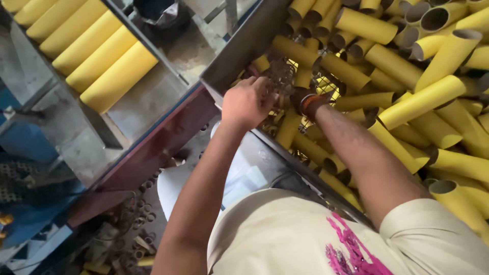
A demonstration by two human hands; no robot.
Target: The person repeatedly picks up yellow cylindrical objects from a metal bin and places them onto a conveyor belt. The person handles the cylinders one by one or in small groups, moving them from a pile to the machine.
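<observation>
A metal bin [239,51] holds a heap of short yellow cardboard tubes [407,102], lying over a wire mesh [326,86]. My left hand [247,102] reaches over the bin's near corner, its fingers curled on a dark tangled bit of the wire mesh [280,76]. My right hand [300,99] is pushed in among the tubes right beside it. Only its wrist with an orange band [309,104] shows; the fingers are hidden. The two hands are nearly touching.
A rack at the top left carries long yellow tubes [102,56] side by side. A dark red beam [158,147] runs below the bin. Small cardboard rings [137,214] litter the floor at the bottom left, near blue machine parts [25,142].
</observation>
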